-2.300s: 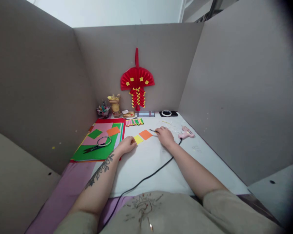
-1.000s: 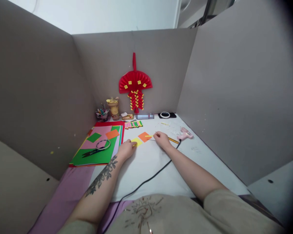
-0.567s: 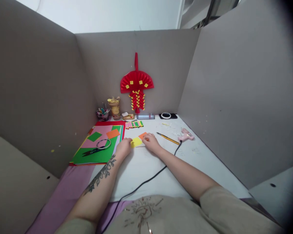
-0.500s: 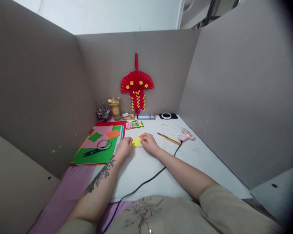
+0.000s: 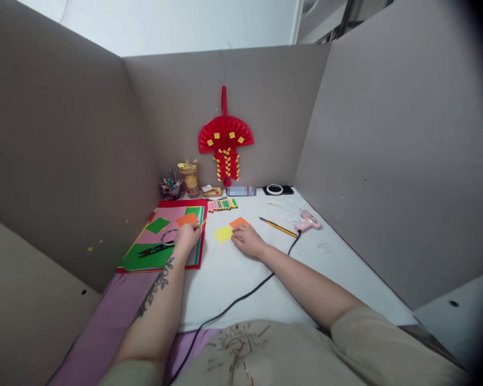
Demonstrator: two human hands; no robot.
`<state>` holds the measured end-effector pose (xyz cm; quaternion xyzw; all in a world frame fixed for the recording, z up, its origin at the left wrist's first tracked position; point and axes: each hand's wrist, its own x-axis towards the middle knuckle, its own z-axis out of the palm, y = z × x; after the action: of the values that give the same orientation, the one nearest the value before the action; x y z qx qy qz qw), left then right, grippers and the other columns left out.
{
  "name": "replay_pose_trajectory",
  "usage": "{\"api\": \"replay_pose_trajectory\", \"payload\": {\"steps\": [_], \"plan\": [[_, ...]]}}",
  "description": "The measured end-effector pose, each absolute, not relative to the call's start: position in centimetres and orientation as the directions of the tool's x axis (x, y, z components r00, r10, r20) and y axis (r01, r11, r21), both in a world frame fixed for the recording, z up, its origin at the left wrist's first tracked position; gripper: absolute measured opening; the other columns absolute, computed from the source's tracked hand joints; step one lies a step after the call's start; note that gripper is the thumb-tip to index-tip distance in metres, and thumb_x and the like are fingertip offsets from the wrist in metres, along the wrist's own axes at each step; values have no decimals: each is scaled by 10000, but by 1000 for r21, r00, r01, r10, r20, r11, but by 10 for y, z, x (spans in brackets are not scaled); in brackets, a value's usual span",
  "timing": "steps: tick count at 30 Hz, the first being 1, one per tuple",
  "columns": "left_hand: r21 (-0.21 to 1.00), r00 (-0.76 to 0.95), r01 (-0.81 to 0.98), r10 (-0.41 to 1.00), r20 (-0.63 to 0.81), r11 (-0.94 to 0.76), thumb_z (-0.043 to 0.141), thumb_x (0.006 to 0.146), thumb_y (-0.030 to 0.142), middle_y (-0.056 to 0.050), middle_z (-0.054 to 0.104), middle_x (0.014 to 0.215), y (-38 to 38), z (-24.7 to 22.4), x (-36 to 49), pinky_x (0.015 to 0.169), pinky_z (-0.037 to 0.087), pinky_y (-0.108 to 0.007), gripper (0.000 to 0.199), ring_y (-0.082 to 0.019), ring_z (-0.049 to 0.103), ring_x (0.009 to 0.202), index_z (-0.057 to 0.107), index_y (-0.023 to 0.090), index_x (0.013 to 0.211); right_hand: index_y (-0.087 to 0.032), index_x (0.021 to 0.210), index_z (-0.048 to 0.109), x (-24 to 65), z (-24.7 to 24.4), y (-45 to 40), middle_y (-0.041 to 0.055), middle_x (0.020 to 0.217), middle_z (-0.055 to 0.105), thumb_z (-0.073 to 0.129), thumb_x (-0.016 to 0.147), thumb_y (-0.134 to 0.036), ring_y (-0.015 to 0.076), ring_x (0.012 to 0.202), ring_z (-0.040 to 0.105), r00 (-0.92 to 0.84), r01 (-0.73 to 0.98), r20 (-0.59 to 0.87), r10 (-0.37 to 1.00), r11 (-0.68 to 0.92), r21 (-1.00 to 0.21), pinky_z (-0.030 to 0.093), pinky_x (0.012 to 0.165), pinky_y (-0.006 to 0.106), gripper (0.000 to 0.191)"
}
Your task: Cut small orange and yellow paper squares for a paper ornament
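My left hand (image 5: 187,237) is closed in a pinch above the stack of coloured sheets. A thin yellow sliver (image 5: 203,221), which looks like a paper piece seen edge-on, sticks out from its fingertips. On the white table, my right hand (image 5: 248,240) has its fingers curled down over the edges of two small papers, a yellow square (image 5: 222,234) and an orange square (image 5: 239,221). Its fingers partly cover both. Another orange piece (image 5: 187,219) and a green piece (image 5: 158,225) lie on the stack near my left hand.
Black scissors (image 5: 155,250) and a ring (image 5: 168,236) lie on the coloured sheets (image 5: 145,261). Rolled paper tubes (image 5: 222,205) line up behind. To the right are a pencil (image 5: 280,228), tweezers and a pink glue gun (image 5: 308,221) with a black cable. A red fan ornament (image 5: 226,134) hangs behind.
My left hand has moved left from the yellow square to above the coloured sheets, carrying the thin yellow piece. My right hand stays on the small papers.
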<state>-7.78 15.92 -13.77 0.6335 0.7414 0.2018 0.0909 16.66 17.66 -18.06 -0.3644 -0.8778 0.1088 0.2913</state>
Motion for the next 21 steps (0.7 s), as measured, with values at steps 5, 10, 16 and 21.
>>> {"api": "replay_pose_trajectory", "payload": {"steps": [5,10,16,21], "plan": [[382,-239,903,969,63,198,488,813,329,-121,669,978,162,-141,-93,667,431,-300,319,-267,613,882,618,171,1057,-216,902,681,165,-172,165,56,1048,659,491,843,-194,208,1058,530,-686,544,369,627,779,-312,361,898,384,200],[291,-236,942,948,214,169,483,828,297,-168,552,1154,158,-140,-82,783,444,-360,366,-293,578,983,544,163,1164,-224,932,683,163,-173,166,68,1122,641,494,844,-201,233,1139,492,-681,563,355,640,768,-305,353,935,421,210],[302,288,890,935,208,-341,472,836,282,-77,593,1143,149,-145,-47,955,386,-295,266,-205,534,1071,647,200,1018,-220,990,670,163,-174,166,66,1082,654,502,837,-196,230,1112,504,-697,554,362,619,786,-277,348,949,419,229],[294,409,851,900,149,-436,532,799,305,-81,633,1090,146,-152,-29,912,410,-311,250,-216,553,1042,653,199,989,-223,1032,664,163,-175,166,82,1173,614,505,839,-230,259,1167,451,-684,582,356,636,771,-259,330,960,458,250]]}}
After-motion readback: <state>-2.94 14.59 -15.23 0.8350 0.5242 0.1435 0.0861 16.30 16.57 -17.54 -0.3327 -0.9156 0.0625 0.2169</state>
